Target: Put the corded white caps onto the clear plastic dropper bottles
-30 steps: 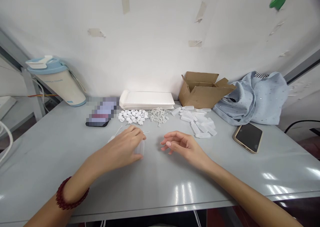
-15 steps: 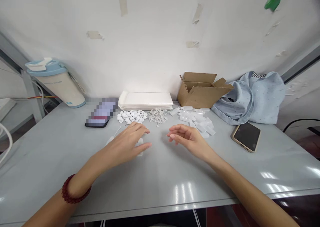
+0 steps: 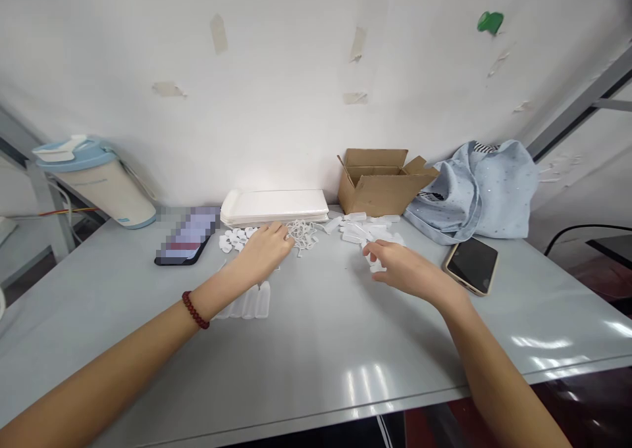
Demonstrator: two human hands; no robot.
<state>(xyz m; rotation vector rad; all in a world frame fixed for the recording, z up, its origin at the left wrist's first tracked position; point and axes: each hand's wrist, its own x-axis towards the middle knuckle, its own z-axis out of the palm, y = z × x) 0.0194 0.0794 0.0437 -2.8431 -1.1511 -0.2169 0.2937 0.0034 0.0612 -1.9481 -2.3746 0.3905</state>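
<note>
My left hand (image 3: 268,249) is palm down at the right side of a heap of small white caps (image 3: 236,239), near a tangle of thin whitish strings (image 3: 303,234). Its fingertips are bent down and hidden, so any hold is unclear. Below its wrist, several translucent plastic tubes, small and bottle-shaped (image 3: 255,301), lie side by side in a row. My right hand (image 3: 399,266) reaches over the near edge of a loose pile of the same kind of tubes (image 3: 358,232). Its thumb and fingers are apart, with pale tubes showing between them.
Behind the heaps lie a stack of white flat packets (image 3: 276,204) and an open cardboard box (image 3: 380,195). A blue cloth bag (image 3: 498,195) and a phone (image 3: 473,264) are on the right. Another phone (image 3: 190,237) and a large tumbler (image 3: 106,188) stand left.
My left hand has moved forward to the caps and strings, uncovering the row of tubes. My right hand has moved right to the tube pile. The view has shifted slightly.
</note>
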